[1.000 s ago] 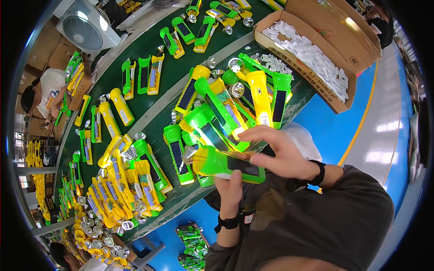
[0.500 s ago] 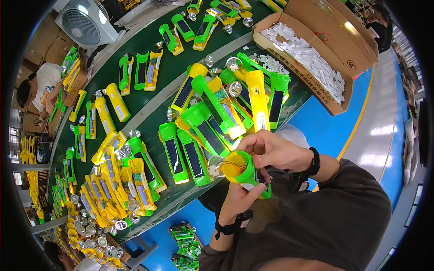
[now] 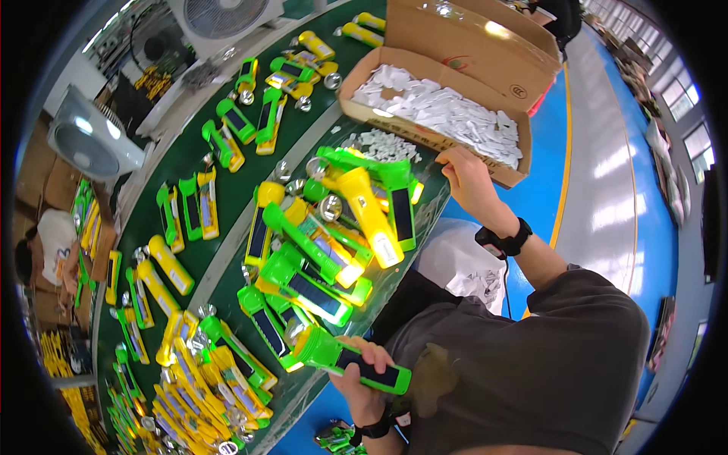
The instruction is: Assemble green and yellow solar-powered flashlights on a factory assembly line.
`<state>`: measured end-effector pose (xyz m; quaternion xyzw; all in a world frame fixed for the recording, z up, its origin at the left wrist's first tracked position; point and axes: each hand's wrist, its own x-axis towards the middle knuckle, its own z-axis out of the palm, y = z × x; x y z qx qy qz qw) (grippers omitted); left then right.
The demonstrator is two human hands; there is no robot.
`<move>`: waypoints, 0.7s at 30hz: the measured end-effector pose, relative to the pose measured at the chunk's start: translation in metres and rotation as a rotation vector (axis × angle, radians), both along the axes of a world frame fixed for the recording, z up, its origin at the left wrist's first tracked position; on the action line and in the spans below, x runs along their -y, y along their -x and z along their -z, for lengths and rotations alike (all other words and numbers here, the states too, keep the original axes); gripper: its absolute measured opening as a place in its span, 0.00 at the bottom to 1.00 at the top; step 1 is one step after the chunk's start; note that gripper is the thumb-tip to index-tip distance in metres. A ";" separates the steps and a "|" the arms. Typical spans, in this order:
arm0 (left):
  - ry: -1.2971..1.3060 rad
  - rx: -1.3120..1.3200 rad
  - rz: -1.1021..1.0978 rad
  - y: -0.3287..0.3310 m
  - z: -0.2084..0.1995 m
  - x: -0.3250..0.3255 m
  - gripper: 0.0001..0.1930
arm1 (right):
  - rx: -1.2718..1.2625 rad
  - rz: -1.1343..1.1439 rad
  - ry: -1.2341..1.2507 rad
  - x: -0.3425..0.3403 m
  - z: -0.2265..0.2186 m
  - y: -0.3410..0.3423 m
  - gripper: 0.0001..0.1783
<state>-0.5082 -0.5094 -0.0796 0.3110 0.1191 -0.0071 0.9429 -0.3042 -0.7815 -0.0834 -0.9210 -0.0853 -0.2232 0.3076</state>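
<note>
My left hand [image 3: 362, 385] is wrapped round a green flashlight [image 3: 318, 349] with a dark solar panel facing up, held at the table's near edge. A silvery reflector [image 3: 294, 331] shows beside the flashlight's wide head. My right hand [image 3: 474, 189] reaches to the table edge by the carton, its fingers curled together; what they hold, if anything, is hidden. Just left of those fingers lies a heap of small white pieces [image 3: 387, 145]. Between my hands is a pile of green and yellow flashlights, with a yellow flashlight [image 3: 370, 216] on top.
An open cardboard carton [image 3: 436, 140] holds many flat white parts. More flashlights and yellow half-shells [image 3: 193, 379] with loose reflectors cover the green table [image 3: 243, 171]. A white plastic bag [image 3: 462, 254] hangs beside my lap. Fans stand beyond the table, and another person sits far left.
My right hand has left the flashlight and moved up and away toward the carton. The left hand has lowered the flashlight and turned it, solar panel up. My view has shifted right.
</note>
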 end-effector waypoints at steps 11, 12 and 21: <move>-0.234 -0.004 -0.008 -0.007 0.007 -0.001 0.35 | -0.322 0.060 0.495 0.001 0.029 -0.055 0.08; -0.253 -0.019 -0.041 -0.006 0.011 -0.004 0.35 | -0.295 0.058 0.531 -0.007 0.045 -0.062 0.07; -0.369 -0.133 -0.041 -0.022 -0.012 0.006 0.29 | -0.127 -0.034 0.147 0.002 0.053 -0.059 0.07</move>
